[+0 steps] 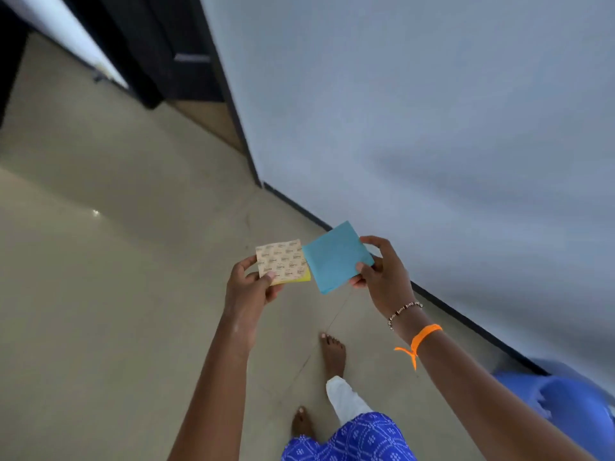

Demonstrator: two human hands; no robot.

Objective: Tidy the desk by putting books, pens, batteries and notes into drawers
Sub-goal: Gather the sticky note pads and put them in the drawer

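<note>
My left hand [251, 286] pinches a yellow pad of sticky notes [283, 261] by its lower left corner, the printed backing sheet facing up. My right hand [382, 271] holds a blue pad of notes [336, 257] by its right edge, thumb on top and fingers behind. The two pads touch side by side in front of me, above the floor. No desk or drawer shows in this tilted view.
Beige tiled floor [116, 261] spreads to the left, where my bare feet stand. A pale grey wall [432, 111] with a dark skirting runs along the right. Dark furniture with a metal handle [191, 58] stands at the far end. A blue object [565, 404] sits at the lower right.
</note>
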